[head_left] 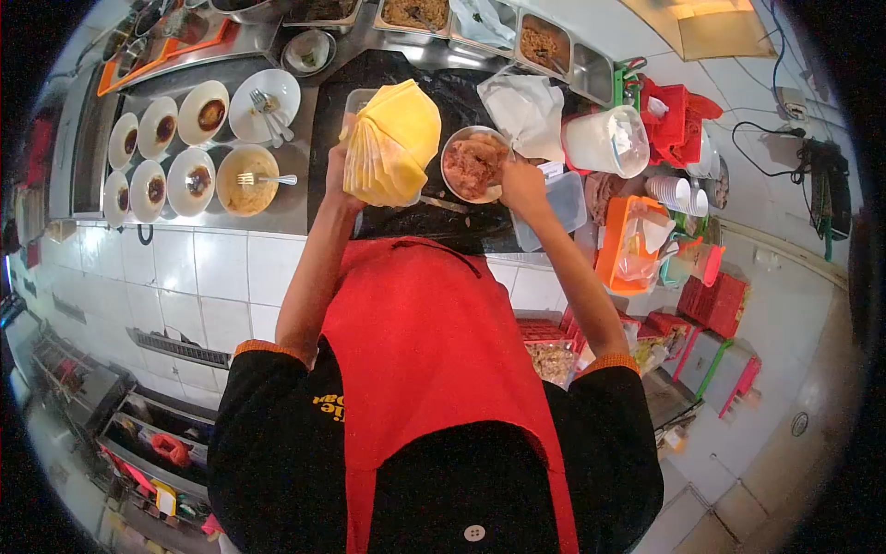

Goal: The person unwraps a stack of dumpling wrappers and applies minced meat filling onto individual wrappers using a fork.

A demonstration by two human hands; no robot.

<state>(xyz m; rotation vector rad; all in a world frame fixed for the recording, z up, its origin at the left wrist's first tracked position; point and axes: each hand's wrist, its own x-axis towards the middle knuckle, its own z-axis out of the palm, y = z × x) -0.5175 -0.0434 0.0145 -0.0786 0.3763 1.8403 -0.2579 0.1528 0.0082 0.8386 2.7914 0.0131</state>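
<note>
A fanned stack of yellow dough wrappers (395, 143) sits in and over a clear plastic container (356, 102). My left hand (342, 181) is closed around the left side of this container, with its fingers partly hidden behind it. To the right, a round bowl (449, 181) holds pink raw minced meat (474, 166). Closed at the bowl's right rim is my right hand (523, 188), its fingertips partly out of sight. Between the two, a flat knife-like blade (443, 204) lies on the black work surface (406, 223).
White bowls with dark sauce (192, 191), a bowl with a fork (242, 198) and a plate with cutlery (263, 102) stand left. Metal food trays (544, 46) line the back. White paper (526, 115), a white tub (606, 141), a clear lid (565, 203) and an orange basket (609, 249) are right.
</note>
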